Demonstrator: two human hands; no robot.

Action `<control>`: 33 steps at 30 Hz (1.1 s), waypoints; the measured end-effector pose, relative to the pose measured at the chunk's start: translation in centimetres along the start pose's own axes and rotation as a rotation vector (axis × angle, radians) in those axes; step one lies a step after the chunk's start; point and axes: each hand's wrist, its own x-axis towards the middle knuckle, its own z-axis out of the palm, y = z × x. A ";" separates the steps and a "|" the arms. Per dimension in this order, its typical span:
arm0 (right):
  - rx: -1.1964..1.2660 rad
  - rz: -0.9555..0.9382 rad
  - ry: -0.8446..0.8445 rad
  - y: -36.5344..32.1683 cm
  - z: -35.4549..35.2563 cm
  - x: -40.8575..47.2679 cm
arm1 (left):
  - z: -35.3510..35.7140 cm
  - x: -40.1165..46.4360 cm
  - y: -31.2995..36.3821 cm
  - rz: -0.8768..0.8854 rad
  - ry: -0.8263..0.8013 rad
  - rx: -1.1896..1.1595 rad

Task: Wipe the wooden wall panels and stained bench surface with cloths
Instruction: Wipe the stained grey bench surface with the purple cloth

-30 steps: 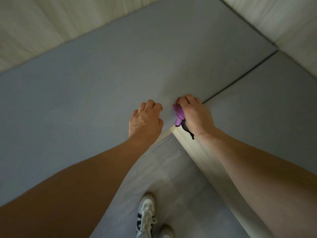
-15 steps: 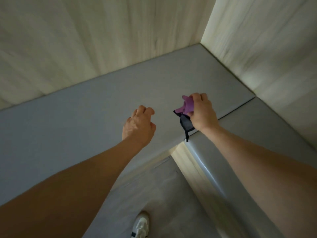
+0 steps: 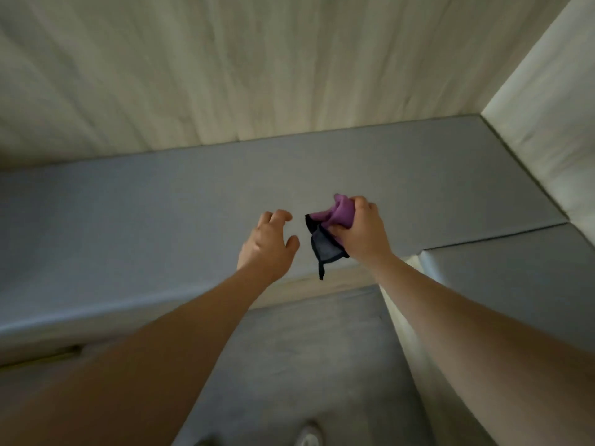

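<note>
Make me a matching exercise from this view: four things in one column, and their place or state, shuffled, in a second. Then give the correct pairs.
Column one:
1. left hand
2. right hand
3. purple cloth
4. wooden wall panels

Column two:
A. bunched up, with a dark cloth hanging beneath it
B. rising behind the grey bench surface
C. empty, fingers loosely curled
D. gripping the cloths

Pairs: 1-C, 2-D, 3-A, 4-B

Arms: both bare from wrist to frame edge, no sleeves in view
Left hand (image 3: pixel 267 244): bare, ungloved
Right hand (image 3: pixel 362 235): bare, ungloved
Footwear: blurred white shoe (image 3: pixel 307 436) at 6 o'clock
</note>
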 end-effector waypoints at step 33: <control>-0.119 -0.011 -1.069 -34.2 72.4 -49.1 | -19.7 -52.0 -72.6 -1.135 0.436 -0.327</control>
